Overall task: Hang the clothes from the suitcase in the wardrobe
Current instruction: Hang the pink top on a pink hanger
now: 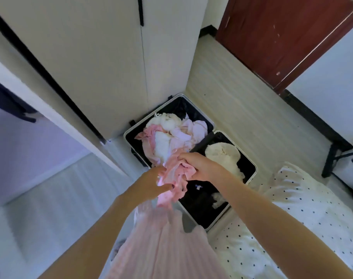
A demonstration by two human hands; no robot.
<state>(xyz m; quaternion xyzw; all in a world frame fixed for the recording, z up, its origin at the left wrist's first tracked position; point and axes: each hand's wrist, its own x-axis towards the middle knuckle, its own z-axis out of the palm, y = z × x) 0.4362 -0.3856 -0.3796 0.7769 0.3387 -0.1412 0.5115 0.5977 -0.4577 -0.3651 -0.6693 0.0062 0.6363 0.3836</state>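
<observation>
**Pink top coming out of the suitcase**

Over the open suitcase (129,135) on the floor, two hands work on one pink top (176,178). The right hand (197,167) has its fingers curled tight round a bunch of the cloth, lifting it above the suitcase. The left hand (151,183) is more open, with its fingers and thumb spread along the side of the cloth, touching it. I think this is to pull the top free and shake it straight so it can go on a hanger.

Most of the clothes (171,133) are piled in the far half of the suitcase, pink and white all mixed up. A cream one (224,156) lies in the near half, on the black lining. So lots of clothes are left to hang.

Just behind the suitcase stands the wardrobe (91,67), with pale doors. One door (40,109) to the left of the suitcase is swung open, and something dark (8,103) hangs inside. Right of the suitcase is a bed (302,208) with a spotty cover. Past the suitcase, by the far wall, is a brown door (272,37). The floor (222,87) is pale wood.
</observation>
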